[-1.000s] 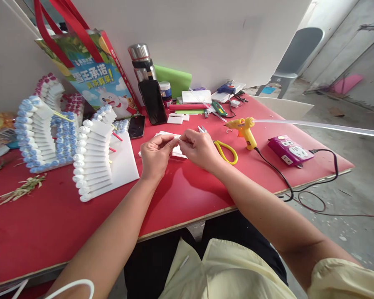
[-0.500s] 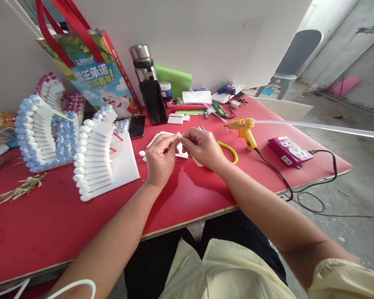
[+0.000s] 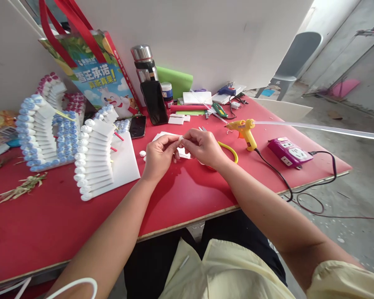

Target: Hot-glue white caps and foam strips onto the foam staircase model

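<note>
My left hand [image 3: 160,157] and my right hand [image 3: 203,146] meet over the red table, fingertips pinched together on a small white piece [image 3: 180,141] that is mostly hidden. Flat white sheets [image 3: 183,153] lie just beneath the fingers. Small white balls [image 3: 142,153] rest beside my left hand. Scissors with yellow handles [image 3: 232,150] lie partly behind my right hand. Further left stands a white fan-shaped model [image 3: 96,155] edged with white balls on a white board [image 3: 128,164].
A yellow glue gun [image 3: 244,131] and a purple power socket [image 3: 289,151] with cables stand at the right. Behind are a phone [image 3: 154,101] propped upright, a steel flask [image 3: 142,56] and a printed bag [image 3: 96,74]. Blue-edged models [image 3: 37,133] occupy the left.
Both hands stay together; the left fingers have shifted and curled slightly around the small white piece. The view has moved a little; the other objects rest in place.
</note>
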The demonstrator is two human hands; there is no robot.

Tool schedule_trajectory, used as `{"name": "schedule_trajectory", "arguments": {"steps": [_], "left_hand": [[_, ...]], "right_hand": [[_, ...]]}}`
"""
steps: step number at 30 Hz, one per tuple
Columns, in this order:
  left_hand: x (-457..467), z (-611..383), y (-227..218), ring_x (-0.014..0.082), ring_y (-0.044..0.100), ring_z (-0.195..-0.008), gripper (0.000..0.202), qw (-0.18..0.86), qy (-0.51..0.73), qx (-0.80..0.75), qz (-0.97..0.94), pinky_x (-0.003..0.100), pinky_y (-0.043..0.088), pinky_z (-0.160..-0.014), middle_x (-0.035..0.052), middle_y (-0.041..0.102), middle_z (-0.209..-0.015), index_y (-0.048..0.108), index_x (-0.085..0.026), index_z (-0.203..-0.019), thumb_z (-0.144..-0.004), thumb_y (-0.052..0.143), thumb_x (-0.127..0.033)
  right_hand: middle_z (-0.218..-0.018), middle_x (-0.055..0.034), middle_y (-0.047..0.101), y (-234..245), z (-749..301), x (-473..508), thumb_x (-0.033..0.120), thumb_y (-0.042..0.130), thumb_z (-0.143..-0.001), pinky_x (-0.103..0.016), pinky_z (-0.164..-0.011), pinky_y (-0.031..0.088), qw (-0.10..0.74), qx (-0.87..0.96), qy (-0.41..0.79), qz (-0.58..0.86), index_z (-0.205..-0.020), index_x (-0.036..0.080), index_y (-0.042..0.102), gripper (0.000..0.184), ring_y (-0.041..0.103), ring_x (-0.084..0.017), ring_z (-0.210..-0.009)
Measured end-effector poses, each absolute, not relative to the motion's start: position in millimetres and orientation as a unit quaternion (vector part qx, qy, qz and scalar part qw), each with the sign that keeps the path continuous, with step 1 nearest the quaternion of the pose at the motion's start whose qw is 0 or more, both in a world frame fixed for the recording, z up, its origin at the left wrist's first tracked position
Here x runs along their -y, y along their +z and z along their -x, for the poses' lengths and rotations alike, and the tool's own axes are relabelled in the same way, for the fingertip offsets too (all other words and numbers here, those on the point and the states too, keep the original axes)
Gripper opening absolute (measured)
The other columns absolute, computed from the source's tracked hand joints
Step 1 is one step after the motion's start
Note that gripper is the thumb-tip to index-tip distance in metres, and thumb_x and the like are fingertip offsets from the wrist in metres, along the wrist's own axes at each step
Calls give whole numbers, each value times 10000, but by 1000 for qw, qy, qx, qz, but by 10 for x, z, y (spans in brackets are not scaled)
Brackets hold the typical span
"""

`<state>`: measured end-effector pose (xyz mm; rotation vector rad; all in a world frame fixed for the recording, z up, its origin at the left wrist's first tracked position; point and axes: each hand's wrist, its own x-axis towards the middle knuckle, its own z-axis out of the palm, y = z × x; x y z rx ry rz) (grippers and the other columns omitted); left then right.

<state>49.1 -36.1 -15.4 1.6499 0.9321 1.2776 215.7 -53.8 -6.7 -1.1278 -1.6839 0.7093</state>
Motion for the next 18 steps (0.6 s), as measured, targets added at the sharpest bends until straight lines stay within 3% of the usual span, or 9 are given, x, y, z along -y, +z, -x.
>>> {"name": "schedule_trajectory", "arguments": {"steps": [2,7,12,18], "left_hand": [[322,-462,-140,118,544,-476,313,459,483,-367,-648,246,464,-475,4,621,-593,800,-184,-971,-808,788,-452],[311,-438,-102,139,603,-570,373,499,436,-347,-664,254,511,-508,38,655,-716,801,-179,-982,-837,738,-517],[338,-441,-79,111,535,-540,316,454,439,-341,-696,259,460,-531,47,667,-773,800,-199,-924,-890,685,-491],[341,-444,-73,136,493,-570,227,385,470,-342,-717,285,416,-581,24,605,-684,805,-232,-918,-922,659,-405]], "right_hand": [[-688,-6,652,-69,-2179,525,294,575,-918,-238,-579,408,474,697,287,455,-796,175,617,176,536,-108,-574],[-691,-7,662,-69,-2199,508,337,595,-925,-235,-574,414,466,694,299,460,-778,174,601,220,534,-101,-569],[-715,-21,692,-60,-2216,480,418,614,-925,-241,-555,458,462,674,366,445,-798,171,624,278,598,-111,-538],[-672,-33,698,-68,-2197,483,512,695,-859,-251,-509,472,485,631,397,458,-772,173,615,358,630,-138,-507]]}}
